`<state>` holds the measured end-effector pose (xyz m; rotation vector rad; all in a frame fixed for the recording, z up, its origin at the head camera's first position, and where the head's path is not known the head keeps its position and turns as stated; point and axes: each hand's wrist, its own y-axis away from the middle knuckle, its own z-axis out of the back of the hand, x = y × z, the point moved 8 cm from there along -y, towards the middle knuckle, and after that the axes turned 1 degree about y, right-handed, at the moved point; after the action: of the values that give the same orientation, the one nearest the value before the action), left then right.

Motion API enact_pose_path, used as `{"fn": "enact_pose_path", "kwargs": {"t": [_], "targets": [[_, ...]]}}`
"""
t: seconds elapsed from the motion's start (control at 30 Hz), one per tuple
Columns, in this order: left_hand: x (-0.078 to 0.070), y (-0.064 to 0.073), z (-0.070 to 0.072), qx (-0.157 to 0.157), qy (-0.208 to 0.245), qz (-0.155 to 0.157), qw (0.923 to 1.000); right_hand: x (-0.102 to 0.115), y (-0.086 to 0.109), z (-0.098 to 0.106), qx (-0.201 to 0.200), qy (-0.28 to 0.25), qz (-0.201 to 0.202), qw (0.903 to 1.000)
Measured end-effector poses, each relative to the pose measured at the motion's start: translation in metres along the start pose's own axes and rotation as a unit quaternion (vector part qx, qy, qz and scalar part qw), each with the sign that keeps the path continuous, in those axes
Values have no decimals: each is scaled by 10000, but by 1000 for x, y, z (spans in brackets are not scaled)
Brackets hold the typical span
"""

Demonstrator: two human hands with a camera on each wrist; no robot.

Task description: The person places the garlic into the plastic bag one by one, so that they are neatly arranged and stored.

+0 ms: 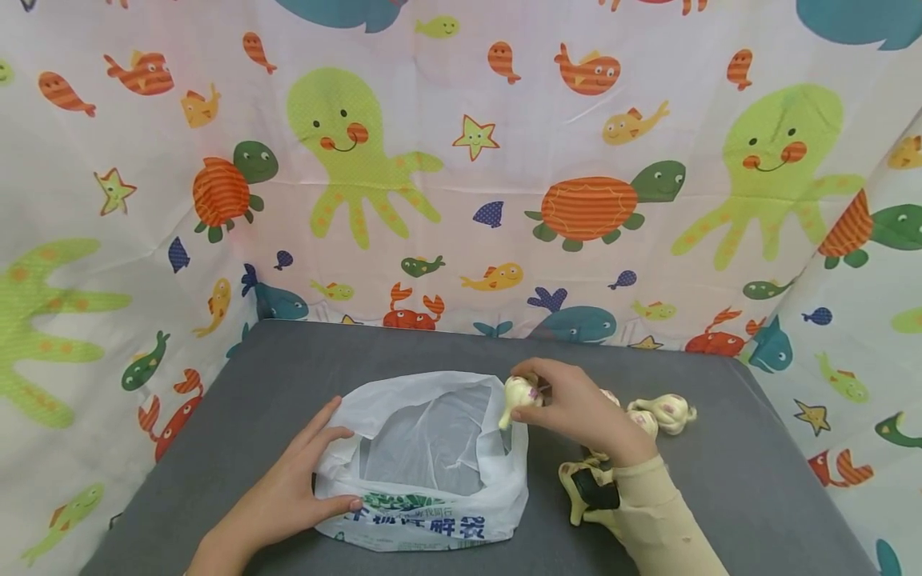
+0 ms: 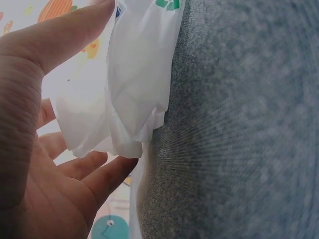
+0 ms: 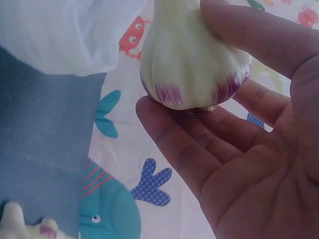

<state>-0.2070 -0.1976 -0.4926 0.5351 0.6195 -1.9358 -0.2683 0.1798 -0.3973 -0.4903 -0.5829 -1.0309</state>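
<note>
A white plastic bag (image 1: 421,512) with green and blue print stands on the grey table, its mouth spread wide. My left hand (image 1: 288,480) cups the bag's left side, thumb at the front and fingers loosely extended. In the left wrist view, fingertips (image 2: 127,167) touch a folded corner of the bag. Over the bag's right rim, my right hand (image 1: 569,404) pinches a garlic bulb (image 1: 522,395) between thumb and fingers. Its stem points down toward the opening. Close up, the bulb (image 3: 194,59) is pale with purple streaks, and its root end faces the palm.
Several more garlic bulbs (image 1: 670,412) lie on the table right of the bag, partly hidden by the right hand. A cream piece with a black square (image 1: 596,488) sits against the right sleeve. Behind the grey table (image 1: 346,344) hangs a curtain (image 1: 446,280) printed with sea animals.
</note>
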Motion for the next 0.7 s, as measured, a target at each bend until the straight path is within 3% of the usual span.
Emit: {"fn": "enact_pose_path", "kwargs": {"t": [0.7], "targets": [[-1,1,2,52,112,34,9999,17,-26,-24,192,-127,225,9995]]}}
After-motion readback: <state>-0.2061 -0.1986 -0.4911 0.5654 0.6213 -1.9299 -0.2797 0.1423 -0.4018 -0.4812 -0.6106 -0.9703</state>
